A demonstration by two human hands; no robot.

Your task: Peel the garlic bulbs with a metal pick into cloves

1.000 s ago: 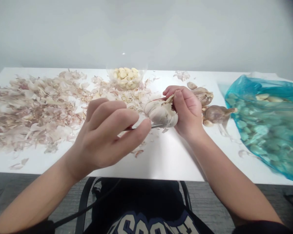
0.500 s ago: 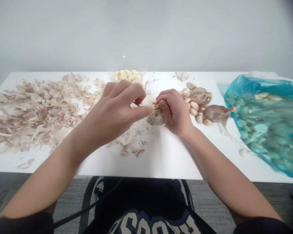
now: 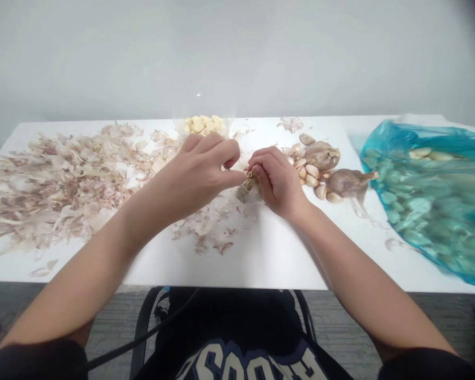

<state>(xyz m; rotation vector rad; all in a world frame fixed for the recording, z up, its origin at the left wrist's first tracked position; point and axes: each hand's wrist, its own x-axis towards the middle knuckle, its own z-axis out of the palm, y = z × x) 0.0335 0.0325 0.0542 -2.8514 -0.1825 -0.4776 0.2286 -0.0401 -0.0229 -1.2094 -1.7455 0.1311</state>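
My right hand (image 3: 279, 179) is closed around a garlic bulb (image 3: 246, 194), its thumb bent over the upper part. Dry, pale skin and stem bits show between the fingers; the rest of the bulb is covered. My left hand (image 3: 209, 163) reaches in from the left with curled fingers, its thumb tip against the bulb's near top. Something thin and dark shows a little between that thumb and forefinger, too small to name. Loose garlic cloves (image 3: 312, 171) and two whole garlic bulbs (image 3: 349, 182), (image 3: 320, 155) lie to the right of my right hand.
A wide heap of garlic skins (image 3: 63, 184) covers the left of the white table (image 3: 277, 253). Behind my hands stands a clear container (image 3: 178, 125) with peeled cloves (image 3: 203, 124). A blue plastic bag (image 3: 431, 200) full of garlic lies at the right. Skin scraps (image 3: 211, 227) lie in front.
My left thumb and forefinger have shifted slightly at the top of the bulb. My right hand keeps its hold, and the view has moved a little.
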